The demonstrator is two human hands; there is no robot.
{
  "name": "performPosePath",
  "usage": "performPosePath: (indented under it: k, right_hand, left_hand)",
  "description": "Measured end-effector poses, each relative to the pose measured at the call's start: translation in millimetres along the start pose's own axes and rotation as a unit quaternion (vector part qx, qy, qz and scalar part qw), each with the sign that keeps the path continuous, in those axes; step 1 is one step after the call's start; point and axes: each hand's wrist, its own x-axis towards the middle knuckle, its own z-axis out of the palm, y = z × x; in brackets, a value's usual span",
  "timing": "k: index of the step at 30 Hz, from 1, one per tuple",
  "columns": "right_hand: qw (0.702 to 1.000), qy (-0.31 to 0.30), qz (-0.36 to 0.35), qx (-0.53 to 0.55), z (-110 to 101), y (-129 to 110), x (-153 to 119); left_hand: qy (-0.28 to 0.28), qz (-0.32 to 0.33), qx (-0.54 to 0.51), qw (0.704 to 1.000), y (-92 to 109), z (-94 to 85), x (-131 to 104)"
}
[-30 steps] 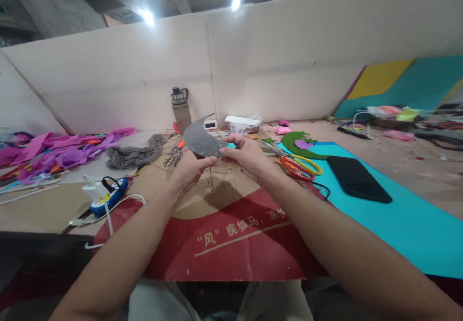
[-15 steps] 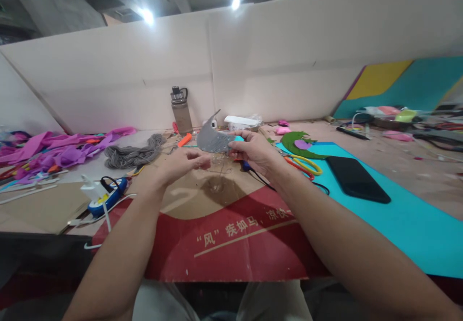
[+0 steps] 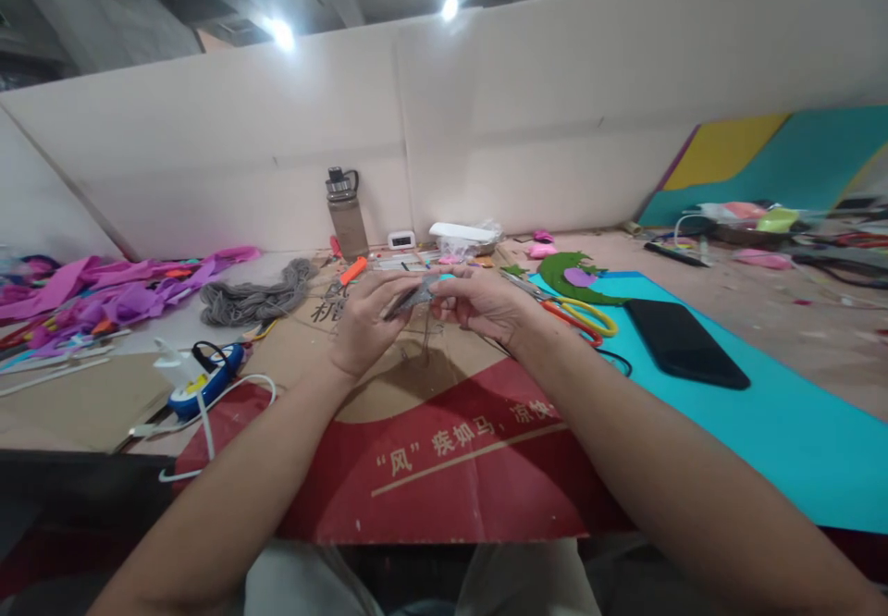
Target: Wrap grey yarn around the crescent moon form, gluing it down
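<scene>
The left hand and the right hand meet above the desk, pinching a small gray piece between thumbs and fingers. The piece sits in the narrow space between the two hands, mostly covered by the fingers, so its full outline cannot be told. Below the hands lies a cardboard sheet, brown under them and red nearer the person. Just right of the right hand are scissors with yellow and orange handles, and beyond these a green cutout with a purple oval on it. Farther right, a black phone rests on a bright blue sheet. Left of the left hand lie a skein of gray yarn and, nearer the person, a blue-and-white power strip. A bottle stands beyond the left hand.
</scene>
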Motion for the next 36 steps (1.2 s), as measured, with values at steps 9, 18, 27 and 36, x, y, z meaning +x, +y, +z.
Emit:
performPosePath:
  k: [9,18,27,36]
  right_hand:
    - [1.000,-0.009,-0.003,0.019,6,0,-7]
    - [0.984,0.038,-0.140,-0.101,19,25,-5]
    - [0.969,0.042,-0.154,-0.191,16,36,-3]
    - [0.977,0.039,-0.146,-0.153,20,33,-8]
  left_hand:
    - [0.041,0.035,-0.016,0.998,0,0.7,-7]
    - [0.088,0.084,0.110,0.987,-8,-1.9,-9]
    - [0.039,0.142,0.120,0.982,-13,1.1,-7]
    - [0.056,0.130,0.078,0.987,-13,-1.1,-6]
